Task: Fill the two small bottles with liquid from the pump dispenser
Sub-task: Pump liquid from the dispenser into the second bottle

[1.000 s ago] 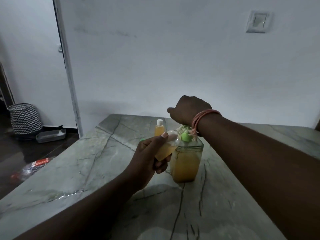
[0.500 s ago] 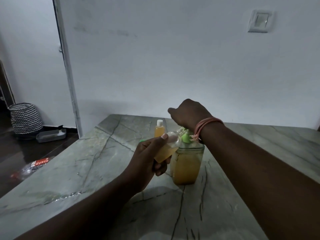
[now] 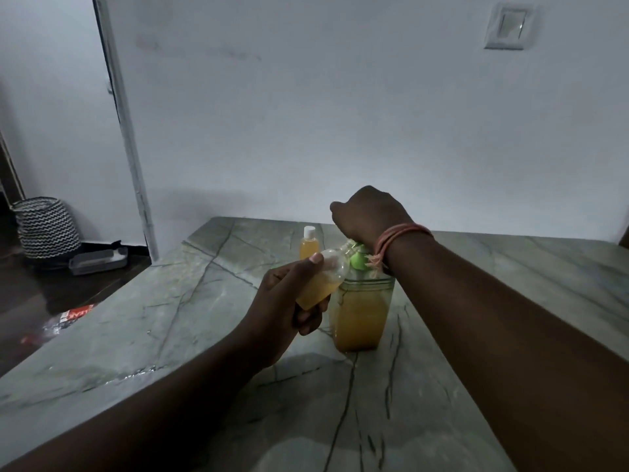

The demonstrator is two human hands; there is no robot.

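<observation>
The left hand (image 3: 289, 301) is gripping a small bottle (image 3: 323, 281), fingers curled round it, and is tipping its open mouth toward the green pump (image 3: 357, 260) on the big dispenser (image 3: 360, 315). This bottle is looking about half full of orange liquid, so it is needing more. The right hand (image 3: 371, 216) is sitting on top of the pump with its fingers curled down over it, as if it is pressing; the pump head is mostly hidden under the hand. The second small bottle (image 3: 309, 247) is standing upright at about 11 o'clock from the dispenser, a little behind it and apart from it. It is wearing a white cap and is looking nearly full, so I am guessing that one is done. What is left, I think, is topping up the bottle in the hand and then closing it; I am not seeing its cap anywhere. The dispenser is standing near the middle of the bench (image 3: 510, 284), away from all the edges. The left edge of the bench is running from 7 o'clock up to 11 o'clock, well apart from the bottles. There is lots of bare bench at 3 o'clock and at 6 o'clock for putting the bottle down. A wall (image 3: 340, 114) is standing behind the far edge at 12 o'clock.
</observation>
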